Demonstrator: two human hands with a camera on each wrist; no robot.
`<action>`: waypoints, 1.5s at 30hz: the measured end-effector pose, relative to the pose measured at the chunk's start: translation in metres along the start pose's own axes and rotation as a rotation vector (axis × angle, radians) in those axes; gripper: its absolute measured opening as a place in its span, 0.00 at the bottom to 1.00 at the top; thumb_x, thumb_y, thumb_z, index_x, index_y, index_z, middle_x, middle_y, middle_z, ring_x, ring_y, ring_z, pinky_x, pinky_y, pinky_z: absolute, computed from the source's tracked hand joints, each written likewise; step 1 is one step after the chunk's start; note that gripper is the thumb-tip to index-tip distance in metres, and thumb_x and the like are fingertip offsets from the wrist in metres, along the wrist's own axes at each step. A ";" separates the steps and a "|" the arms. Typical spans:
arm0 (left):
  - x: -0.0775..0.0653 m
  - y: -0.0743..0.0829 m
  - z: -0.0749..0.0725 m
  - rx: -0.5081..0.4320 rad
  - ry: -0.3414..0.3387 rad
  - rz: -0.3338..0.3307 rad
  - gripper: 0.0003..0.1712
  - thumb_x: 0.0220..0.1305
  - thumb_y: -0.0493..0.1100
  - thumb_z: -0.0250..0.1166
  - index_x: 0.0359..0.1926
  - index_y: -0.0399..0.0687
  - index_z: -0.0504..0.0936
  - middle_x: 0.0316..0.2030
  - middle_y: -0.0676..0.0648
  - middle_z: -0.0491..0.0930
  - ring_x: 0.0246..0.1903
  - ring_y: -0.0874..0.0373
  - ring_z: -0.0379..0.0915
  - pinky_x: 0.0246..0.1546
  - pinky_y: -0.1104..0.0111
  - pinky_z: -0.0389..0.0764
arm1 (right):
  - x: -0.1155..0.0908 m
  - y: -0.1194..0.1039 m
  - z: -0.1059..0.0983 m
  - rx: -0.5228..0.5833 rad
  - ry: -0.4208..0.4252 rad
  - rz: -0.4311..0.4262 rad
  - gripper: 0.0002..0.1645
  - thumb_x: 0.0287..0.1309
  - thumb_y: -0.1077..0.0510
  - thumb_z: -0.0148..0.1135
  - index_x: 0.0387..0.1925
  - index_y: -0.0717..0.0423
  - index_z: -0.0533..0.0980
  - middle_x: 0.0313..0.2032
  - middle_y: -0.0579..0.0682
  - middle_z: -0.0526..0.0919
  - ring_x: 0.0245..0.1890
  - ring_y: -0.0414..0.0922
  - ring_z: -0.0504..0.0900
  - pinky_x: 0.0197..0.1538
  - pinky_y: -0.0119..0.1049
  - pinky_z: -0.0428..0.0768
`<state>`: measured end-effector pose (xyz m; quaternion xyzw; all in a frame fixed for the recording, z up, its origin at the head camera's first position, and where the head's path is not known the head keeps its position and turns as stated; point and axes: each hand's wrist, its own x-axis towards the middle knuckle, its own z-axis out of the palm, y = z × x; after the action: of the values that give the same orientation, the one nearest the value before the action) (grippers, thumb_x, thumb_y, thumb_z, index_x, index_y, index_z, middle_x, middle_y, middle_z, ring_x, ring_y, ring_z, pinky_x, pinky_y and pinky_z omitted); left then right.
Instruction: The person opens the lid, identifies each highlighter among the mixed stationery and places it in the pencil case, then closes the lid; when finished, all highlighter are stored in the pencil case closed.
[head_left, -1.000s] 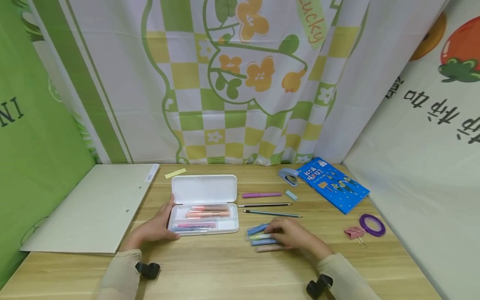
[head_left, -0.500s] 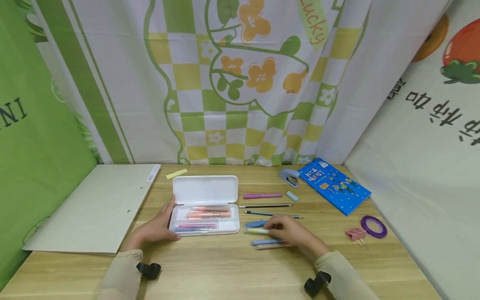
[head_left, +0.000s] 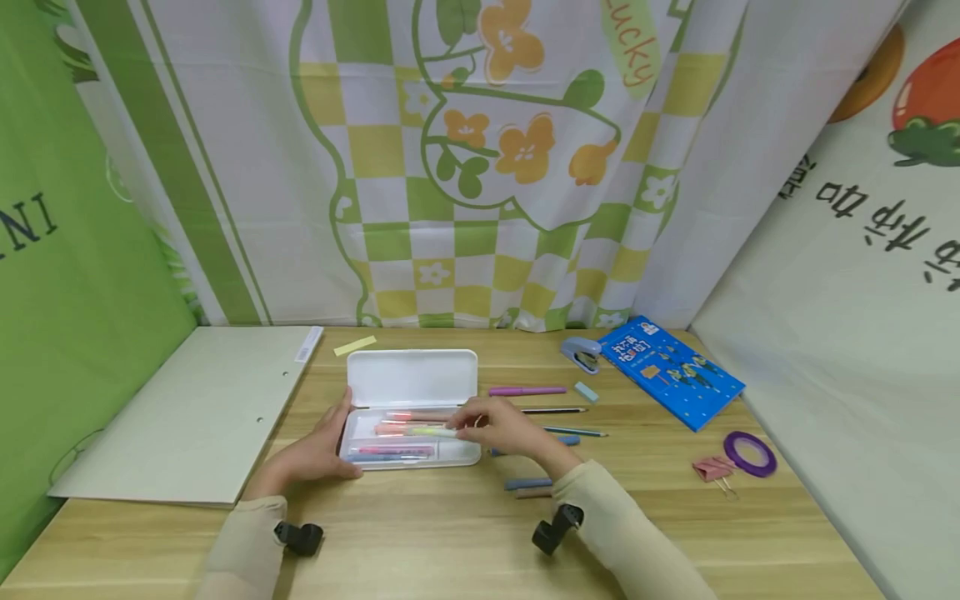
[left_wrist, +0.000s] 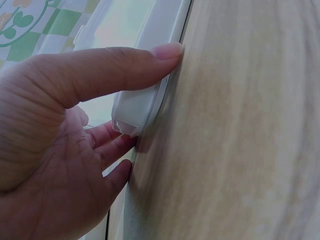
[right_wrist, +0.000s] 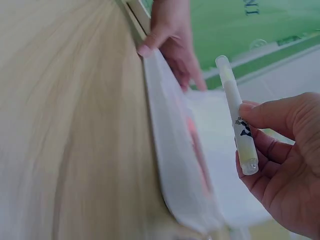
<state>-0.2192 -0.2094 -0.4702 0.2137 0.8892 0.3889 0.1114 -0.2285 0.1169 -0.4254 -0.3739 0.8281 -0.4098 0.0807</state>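
A white pencil case (head_left: 411,377) lies open on the table, its lid tipped back. Several pink, orange and blue pens (head_left: 395,451) are in its tray. At the case's left end, my left hand (head_left: 318,448) holds it, thumb (left_wrist: 145,62) along the front edge and fingers by the end wall. My right hand (head_left: 501,427) is over the tray's right part. Between thumb and fingers it pinches a pale yellow highlighter (right_wrist: 233,102) with a clear cap, which stands tilted in the right wrist view. From the head view I cannot tell whether the highlighter touches the tray.
Blue markers (head_left: 528,483), a brown marker (head_left: 533,493), pencils (head_left: 573,432), a purple pen (head_left: 527,391) and an eraser (head_left: 587,392) lie right of the case. Beyond are a hole punch (head_left: 581,354), blue book (head_left: 671,371), tape roll (head_left: 750,454) and binder clip (head_left: 712,469). A board (head_left: 187,408) lies left.
My right hand has picked the yellow highlighter out of the markers on the table and carried it left, over the case. My left hand has stayed at the case.
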 end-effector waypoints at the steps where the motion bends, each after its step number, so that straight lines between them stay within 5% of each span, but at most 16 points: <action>1: 0.000 0.000 0.000 -0.001 0.000 0.000 0.75 0.41 0.43 0.76 0.70 0.33 0.25 0.68 0.24 0.36 0.67 0.30 0.31 0.64 0.40 0.41 | 0.007 -0.002 0.006 0.005 -0.010 0.003 0.09 0.59 0.63 0.60 0.41 0.60 0.82 0.37 0.50 0.83 0.35 0.37 0.77 0.40 0.32 0.78; 7: -0.001 0.001 0.001 -0.001 -0.004 -0.005 0.75 0.41 0.43 0.76 0.70 0.33 0.25 0.68 0.24 0.36 0.68 0.30 0.31 0.64 0.40 0.40 | 0.041 -0.007 0.037 0.023 -0.054 0.033 0.08 0.58 0.65 0.61 0.39 0.61 0.83 0.36 0.50 0.83 0.35 0.36 0.77 0.41 0.27 0.77; 12: -0.001 0.003 0.000 -0.006 -0.003 -0.006 0.75 0.41 0.43 0.76 0.70 0.33 0.25 0.68 0.24 0.35 0.67 0.29 0.31 0.64 0.40 0.41 | 0.059 -0.005 0.055 -0.122 -0.045 0.061 0.06 0.55 0.64 0.63 0.35 0.57 0.84 0.34 0.47 0.83 0.35 0.34 0.76 0.42 0.25 0.75; 16: -0.002 0.004 -0.002 -0.007 -0.007 -0.019 0.74 0.42 0.43 0.76 0.71 0.34 0.25 0.69 0.25 0.34 0.68 0.30 0.31 0.65 0.41 0.41 | 0.064 -0.006 0.064 -0.227 -0.022 0.062 0.06 0.53 0.65 0.64 0.33 0.56 0.84 0.32 0.46 0.83 0.34 0.35 0.76 0.42 0.25 0.74; 28: -0.003 0.005 -0.003 -0.005 -0.005 -0.002 0.75 0.42 0.43 0.76 0.70 0.32 0.25 0.68 0.24 0.35 0.67 0.29 0.30 0.64 0.40 0.41 | 0.067 -0.010 0.076 -0.283 0.030 0.044 0.07 0.50 0.68 0.64 0.32 0.58 0.84 0.31 0.46 0.82 0.35 0.38 0.77 0.41 0.25 0.74; 32: -0.003 0.006 -0.002 -0.010 -0.012 -0.007 0.74 0.42 0.43 0.76 0.70 0.32 0.24 0.68 0.24 0.34 0.67 0.29 0.29 0.64 0.40 0.40 | 0.064 -0.005 0.072 -0.175 0.022 0.106 0.06 0.52 0.64 0.66 0.33 0.55 0.84 0.31 0.44 0.82 0.34 0.34 0.76 0.41 0.25 0.74; 41: -0.003 0.006 -0.002 -0.015 -0.007 -0.014 0.75 0.41 0.42 0.76 0.70 0.33 0.24 0.69 0.24 0.33 0.67 0.29 0.28 0.64 0.40 0.40 | 0.037 0.002 0.043 0.418 -0.017 0.183 0.12 0.58 0.62 0.62 0.43 0.64 0.81 0.43 0.54 0.84 0.41 0.37 0.79 0.46 0.31 0.78; 45: -0.002 0.007 -0.002 -0.009 -0.007 -0.020 0.75 0.41 0.42 0.76 0.70 0.34 0.24 0.69 0.24 0.32 0.67 0.29 0.28 0.64 0.40 0.40 | 0.010 0.004 0.019 0.463 -0.019 0.175 0.14 0.60 0.63 0.60 0.46 0.67 0.78 0.46 0.62 0.81 0.42 0.40 0.80 0.47 0.34 0.79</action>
<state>-0.2160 -0.2076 -0.4635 0.2057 0.8891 0.3911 0.1194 -0.2293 0.1000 -0.4387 -0.2762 0.7404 -0.5768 0.2071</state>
